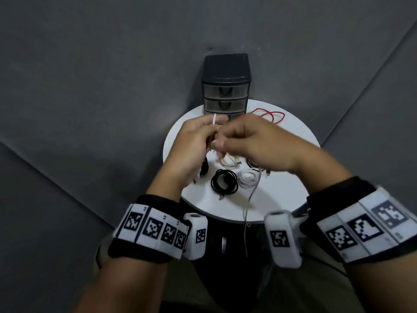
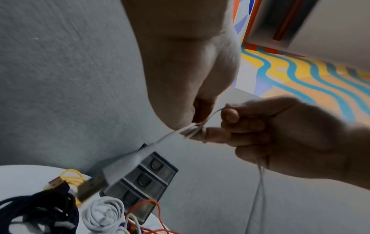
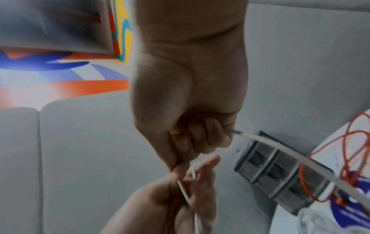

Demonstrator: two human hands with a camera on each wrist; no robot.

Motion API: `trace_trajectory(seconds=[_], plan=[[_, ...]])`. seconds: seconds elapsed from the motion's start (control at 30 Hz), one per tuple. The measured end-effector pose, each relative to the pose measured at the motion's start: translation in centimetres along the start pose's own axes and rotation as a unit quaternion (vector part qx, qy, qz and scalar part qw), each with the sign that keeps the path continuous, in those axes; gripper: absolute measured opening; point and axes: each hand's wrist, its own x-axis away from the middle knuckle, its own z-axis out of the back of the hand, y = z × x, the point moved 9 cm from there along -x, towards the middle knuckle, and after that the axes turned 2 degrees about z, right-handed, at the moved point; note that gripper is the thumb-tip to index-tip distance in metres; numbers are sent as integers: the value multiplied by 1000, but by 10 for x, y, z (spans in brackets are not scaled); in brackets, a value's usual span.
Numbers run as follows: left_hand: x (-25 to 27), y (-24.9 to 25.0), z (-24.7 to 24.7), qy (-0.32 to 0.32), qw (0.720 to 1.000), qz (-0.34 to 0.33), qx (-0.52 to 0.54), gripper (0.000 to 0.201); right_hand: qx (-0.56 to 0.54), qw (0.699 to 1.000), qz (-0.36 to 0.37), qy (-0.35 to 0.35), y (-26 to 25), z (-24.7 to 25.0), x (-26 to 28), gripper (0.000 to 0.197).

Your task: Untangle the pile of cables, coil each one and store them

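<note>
— While both hands are up, the left hand [image 1: 198,141] pinches the white cable [image 2: 186,131] and the right hand [image 1: 248,141] grips it too.
— What could go wrong?
— Its loose tail hangs below the right hand, past the desk [image 1: 282,199]. It could snag the black coil [image 1: 224,182] underneath, or the red cable [image 1: 270,116] just beyond.

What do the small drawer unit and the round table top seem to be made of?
Drawer unit: probably plastic, with a matt black frame and smoky see-through drawer fronts with moulded finger recesses. Table top: smooth, plain white, slightly glossy, perhaps laminate or painted board; the pictures cannot settle which.
</note>
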Motion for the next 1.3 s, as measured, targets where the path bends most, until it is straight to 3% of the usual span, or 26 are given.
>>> trace_trajectory(seconds=[0.17,0.27,0.33,0.5,0.6,0.67,0.73,0.83,0.93,1.03,1.1,1.17,1.3], plan=[[11,4,-20,-70,996,-22,-48,39,35,986,-18,162,20,53,0,33],[14,5,-27,-125,992,1,23,41,-17,967,-13,255,33,67,10,35],[14,4,-28,-136,988,11,72,41,-51,960,-30,273,46,58,11,38],[10,10,-14,-72,985,-17,157,34,-175,964,-82,181,65,2,7,38],[5,8,2,5,978,-23,206,31,-166,980,-81,79,57,-27,7,34],[3,4,9,51,984,-34,168,30,-116,991,-72,5,45,-38,7,35],[2,0,13,68,995,-45,53,31,-73,994,-62,-44,31,-34,8,33],[6,-1,2,-13,992,-53,-117,28,-70,997,-39,-7,15,-1,7,27],[16,8,-11,-115,991,-44,-58,34,-68,989,-38,124,22,42,8,22],[22,26,-17,-158,985,-50,49,39,-149,966,-49,203,38,51,14,24],[22,36,-17,-141,983,-60,98,37,-180,965,-72,176,45,30,13,28],[19,38,-16,-102,986,-66,116,31,-188,972,-106,97,46,-2,12,30],[11,28,-8,-28,996,-86,20,33,-132,986,-101,-25,26,-31,14,29]])
